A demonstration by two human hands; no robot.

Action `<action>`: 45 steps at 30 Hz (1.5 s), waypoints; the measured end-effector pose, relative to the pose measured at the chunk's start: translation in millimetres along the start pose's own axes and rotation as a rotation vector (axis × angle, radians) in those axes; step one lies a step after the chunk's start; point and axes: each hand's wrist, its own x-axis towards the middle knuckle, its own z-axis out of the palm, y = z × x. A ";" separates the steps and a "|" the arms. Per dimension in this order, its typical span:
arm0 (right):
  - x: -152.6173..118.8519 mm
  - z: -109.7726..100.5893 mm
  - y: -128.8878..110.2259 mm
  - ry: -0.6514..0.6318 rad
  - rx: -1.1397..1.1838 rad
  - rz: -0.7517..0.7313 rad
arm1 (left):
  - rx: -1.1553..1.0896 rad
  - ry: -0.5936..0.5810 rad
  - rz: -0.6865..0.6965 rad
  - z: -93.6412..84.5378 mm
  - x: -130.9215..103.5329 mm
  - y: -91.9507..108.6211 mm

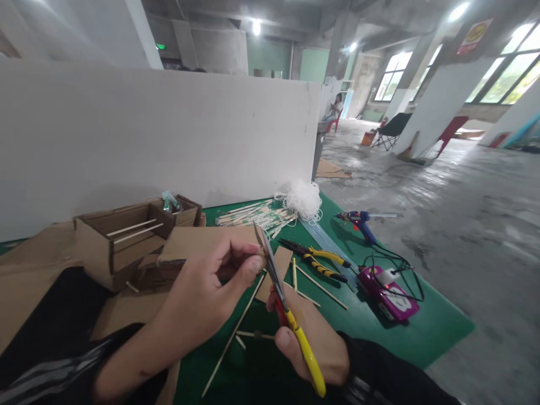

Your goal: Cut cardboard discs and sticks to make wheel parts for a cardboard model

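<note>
My right hand (pixel 310 332) is closed around the scissors (pixel 276 273), which have one yellow and one red handle. Their blades point up and away, slightly parted. Between thumb and fingers, my left hand (pixel 228 275) pinches a small brown piece of cardboard (pixel 263 251) against the blades; most of it is hidden by the fingertips. Below the hands, a thin wooden stick (pixel 232 337) lies on the green mat, near a short stick bearing a small dark brown piece (pixel 258 334). A flat cardboard piece (pixel 280 261) lies behind the scissors.
Yellow-and-black pliers (pixel 324 263), a blue glue gun (pixel 360 222) and a purple power strip (pixel 388 292) with a black cable lie right. Wooden sticks (pixel 248 216) and white string (pixel 301 199) are at the back. A cardboard box (pixel 97 247) stands left, before a white partition (pixel 169 135).
</note>
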 end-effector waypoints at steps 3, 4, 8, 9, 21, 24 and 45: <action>0.9 0.7 1.1 0.009 0.026 0.048 | 0.011 0.002 0.018 -1.2 -0.4 1.7; 1.0 0.8 1.5 0.012 0.028 0.057 | 0.017 0.005 0.024 -1.5 -0.4 2.2; 0.4 0.5 0.8 0.015 0.051 0.061 | 0.027 0.009 0.028 -2.1 -0.6 3.7; 0.3 0.1 0.2 0.014 0.062 0.063 | 0.025 0.010 0.028 -1.9 -0.6 3.9; 1.2 -1.1 -3.3 0.025 0.121 0.064 | -0.027 -0.001 0.031 -0.8 2.4 0.7; 1.8 -3.0 -4.7 0.023 0.136 0.066 | -0.082 0.013 0.029 0.1 1.7 0.0; 1.1 -1.1 -0.1 0.009 0.090 0.088 | 0.018 0.009 0.065 -4.1 5.4 4.8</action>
